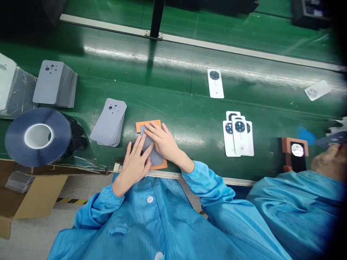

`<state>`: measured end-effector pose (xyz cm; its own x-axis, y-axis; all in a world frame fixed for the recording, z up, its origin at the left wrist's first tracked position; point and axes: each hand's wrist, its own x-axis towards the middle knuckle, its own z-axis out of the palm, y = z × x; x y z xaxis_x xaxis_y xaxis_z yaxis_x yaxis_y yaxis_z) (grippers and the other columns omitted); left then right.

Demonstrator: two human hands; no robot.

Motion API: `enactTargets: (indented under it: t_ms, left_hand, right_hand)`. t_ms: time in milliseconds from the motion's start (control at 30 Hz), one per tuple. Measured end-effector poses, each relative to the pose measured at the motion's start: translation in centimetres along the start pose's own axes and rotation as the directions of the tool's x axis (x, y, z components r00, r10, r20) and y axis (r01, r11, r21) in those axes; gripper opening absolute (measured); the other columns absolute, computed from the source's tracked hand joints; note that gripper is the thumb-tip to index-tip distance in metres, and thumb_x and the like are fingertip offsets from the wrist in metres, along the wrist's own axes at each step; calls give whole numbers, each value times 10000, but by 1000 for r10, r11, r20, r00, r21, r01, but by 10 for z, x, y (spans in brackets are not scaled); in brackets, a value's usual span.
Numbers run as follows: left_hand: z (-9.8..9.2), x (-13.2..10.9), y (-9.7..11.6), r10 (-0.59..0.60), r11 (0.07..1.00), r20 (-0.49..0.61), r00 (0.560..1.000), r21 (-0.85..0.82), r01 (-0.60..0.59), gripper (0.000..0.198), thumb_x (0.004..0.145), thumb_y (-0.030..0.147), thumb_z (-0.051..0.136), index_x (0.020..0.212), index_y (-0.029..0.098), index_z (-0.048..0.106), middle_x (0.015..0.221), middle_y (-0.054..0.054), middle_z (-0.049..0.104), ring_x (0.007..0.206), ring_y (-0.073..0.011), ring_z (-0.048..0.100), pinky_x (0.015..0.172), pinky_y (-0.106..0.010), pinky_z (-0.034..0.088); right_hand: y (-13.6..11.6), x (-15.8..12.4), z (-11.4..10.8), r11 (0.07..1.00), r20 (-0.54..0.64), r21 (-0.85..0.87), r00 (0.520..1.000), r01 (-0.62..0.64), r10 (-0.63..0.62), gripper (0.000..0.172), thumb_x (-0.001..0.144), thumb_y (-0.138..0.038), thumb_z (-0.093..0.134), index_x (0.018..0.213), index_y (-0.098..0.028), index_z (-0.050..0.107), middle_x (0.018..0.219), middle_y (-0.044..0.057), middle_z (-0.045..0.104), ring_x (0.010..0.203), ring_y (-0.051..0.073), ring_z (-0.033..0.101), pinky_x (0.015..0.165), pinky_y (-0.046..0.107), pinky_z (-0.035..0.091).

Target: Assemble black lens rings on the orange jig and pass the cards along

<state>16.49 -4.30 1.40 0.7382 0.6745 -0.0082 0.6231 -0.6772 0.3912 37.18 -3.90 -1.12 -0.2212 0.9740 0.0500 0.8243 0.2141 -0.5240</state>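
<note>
In front of me an orange fixture plate lies at the near edge of the bench, with a grey phone back panel set in it. My left hand rests on the panel's left side, fingers spread and stretched out. Across the panel's upper right lies my right hand, its fingers extended flat. Both hands partly cover the panel, so its camera holes are hidden. Just left of the fixture, a fanned stack of grey phone back panels lies on the bench.
A taller grey panel stack and a big tape roll stand left, above a cardboard box. White panels with dark camera rings overlap at right; single white panel lies behind. A co-worker's hand is near a brown fixture.
</note>
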Motion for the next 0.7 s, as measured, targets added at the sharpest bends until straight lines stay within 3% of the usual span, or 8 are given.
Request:
enactTargets:
  t_ms: [100, 267, 500, 633, 700]
  left_hand:
    - [0, 0, 2, -4, 1000, -10, 1000, -2, 4, 561, 1011, 193, 486, 1572, 182, 504, 1758, -191, 241, 1639, -359, 231, 1286, -635, 249]
    - [0, -1, -1, -25, 998, -21, 999, -56, 23, 539, 1032, 189, 448, 1568, 194, 508, 1763, -163, 243, 1637, -359, 237, 1267, -651, 299]
    - [1, -1, -12, -11, 963, -145, 989, -267, -29, 440, 1061, 194, 440, 1472, 176, 596, 1691, -154, 417, 1603, -327, 327, 1248, -571, 399]
    - [-5, -2, -6, -120, 927, -350, 929, -374, -21, 298, 1043, 255, 537, 1260, 177, 725, 1412, -166, 666, 1343, -294, 602, 1132, -493, 513]
    - [-12, -3, -3, -235, 885, -363, 902, -463, 45, 281, 1034, 319, 577, 1210, 177, 744, 1153, -126, 739, 1085, -249, 687, 993, -423, 567]
  right_hand:
    - [-10, -3, 2, 993, 12, -118, 1000, -8, 10, 610, 1010, -91, 364, 1601, -182, 486, 1690, 102, 425, 1619, 278, 307, 1319, 619, 138]
    - [-18, -11, -4, 985, 10, -167, 999, -29, 32, 565, 1047, -150, 348, 1590, -180, 503, 1680, 101, 442, 1608, 286, 331, 1317, 616, 152]
    - [-26, -39, 6, 940, -120, -98, 941, -328, 316, 584, 1094, -353, 392, 1628, -117, 418, 1711, 194, 362, 1598, 347, 338, 1272, 625, 289]
    - [-37, -42, 2, 929, -110, 7, 923, -371, 370, 559, 1088, -361, 418, 1602, -145, 459, 1688, 201, 406, 1592, 368, 346, 1266, 672, 278]
    - [-47, -43, -7, 943, -146, 106, 933, -315, 328, 565, 1086, -394, 445, 1607, -175, 457, 1694, 188, 400, 1597, 357, 339, 1276, 664, 273]
